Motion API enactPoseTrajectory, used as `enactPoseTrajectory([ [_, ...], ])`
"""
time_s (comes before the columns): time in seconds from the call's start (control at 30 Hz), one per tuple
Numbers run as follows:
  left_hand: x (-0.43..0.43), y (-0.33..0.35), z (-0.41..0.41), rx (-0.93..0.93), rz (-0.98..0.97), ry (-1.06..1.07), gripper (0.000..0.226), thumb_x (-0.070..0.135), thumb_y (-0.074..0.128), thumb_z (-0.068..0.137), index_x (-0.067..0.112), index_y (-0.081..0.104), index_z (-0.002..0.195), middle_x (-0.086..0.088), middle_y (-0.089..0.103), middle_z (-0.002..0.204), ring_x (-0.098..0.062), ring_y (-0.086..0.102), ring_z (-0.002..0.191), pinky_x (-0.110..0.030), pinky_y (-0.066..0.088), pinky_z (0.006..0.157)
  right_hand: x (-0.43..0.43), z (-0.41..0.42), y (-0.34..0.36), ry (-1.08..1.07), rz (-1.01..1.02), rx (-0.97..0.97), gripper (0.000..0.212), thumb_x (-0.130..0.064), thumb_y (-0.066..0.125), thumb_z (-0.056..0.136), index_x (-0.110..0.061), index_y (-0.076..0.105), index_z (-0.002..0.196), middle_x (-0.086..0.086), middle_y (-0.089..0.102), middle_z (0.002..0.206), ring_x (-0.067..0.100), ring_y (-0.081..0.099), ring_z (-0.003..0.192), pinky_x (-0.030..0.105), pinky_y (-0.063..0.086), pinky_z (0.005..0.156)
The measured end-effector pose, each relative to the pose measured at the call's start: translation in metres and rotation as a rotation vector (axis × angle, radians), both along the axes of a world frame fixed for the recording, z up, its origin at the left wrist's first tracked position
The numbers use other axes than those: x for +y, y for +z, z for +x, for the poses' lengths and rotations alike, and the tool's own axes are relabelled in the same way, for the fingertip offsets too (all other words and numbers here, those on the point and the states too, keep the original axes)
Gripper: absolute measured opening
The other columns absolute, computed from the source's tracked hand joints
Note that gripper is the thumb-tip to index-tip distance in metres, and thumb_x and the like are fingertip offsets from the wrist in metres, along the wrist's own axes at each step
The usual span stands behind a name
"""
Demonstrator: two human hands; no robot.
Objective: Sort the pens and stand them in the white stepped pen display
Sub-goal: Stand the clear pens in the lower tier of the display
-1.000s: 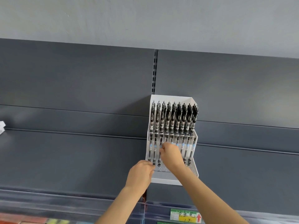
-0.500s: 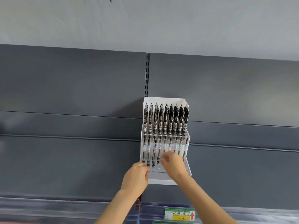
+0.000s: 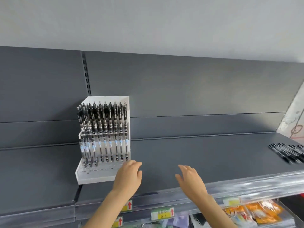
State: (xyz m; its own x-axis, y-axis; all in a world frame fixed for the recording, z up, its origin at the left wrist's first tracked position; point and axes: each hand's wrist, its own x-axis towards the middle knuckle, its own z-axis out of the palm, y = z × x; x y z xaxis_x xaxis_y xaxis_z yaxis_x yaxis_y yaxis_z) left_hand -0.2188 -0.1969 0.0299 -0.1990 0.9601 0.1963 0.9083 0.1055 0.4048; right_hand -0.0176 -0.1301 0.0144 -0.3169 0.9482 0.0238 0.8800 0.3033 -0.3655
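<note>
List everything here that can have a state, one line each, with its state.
White stepped pen display: upright on shelf, front holes empty.
Pens in display: standing upright in back rows.
Loose pens: lying flat on shelf, far right.
Left hand: open, empty, beside display's front corner.
Right hand: open, empty, above shelf.

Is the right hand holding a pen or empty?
Empty: the right hand, fingers spread above the dark grey metal shelf, grips nothing.

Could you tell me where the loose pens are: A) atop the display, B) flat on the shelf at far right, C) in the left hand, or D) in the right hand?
B: the loose pens lie flat on the shelf at far right, and the left hand and right hand are both open and empty.
</note>
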Motion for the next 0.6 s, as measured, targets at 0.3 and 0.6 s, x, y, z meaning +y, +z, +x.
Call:
enactPoseTrajectory([
  [0.3,0.034,0.000,0.155,-0.015,-0.101,-0.118,0.042,0.025,0.041,0.098,0.019,0.040,0.140,0.003,0.041,0.143,-0.013,0.035,0.133,-0.026,0.034,0.105,0.007,0.157,0.009,-0.108,-0.031,0.072,0.046,-0.028,0.038,0.099,-0.012,0.034,0.142,0.005,0.043,0.143,0.022,0.038,0.132,0.032,0.036,0.106],
  [0.6,0.094,-0.006,0.280,-0.032,-0.151,-0.310,0.043,0.023,0.042,0.097,0.017,0.040,0.140,0.002,0.041,0.143,-0.014,0.037,0.132,-0.027,0.035,0.106,0.023,0.277,0.004,-0.283,-0.031,0.137,0.049,-0.035,0.038,0.099,-0.016,0.031,0.144,0.000,0.038,0.147,0.017,0.035,0.135,0.030,0.035,0.107],
])
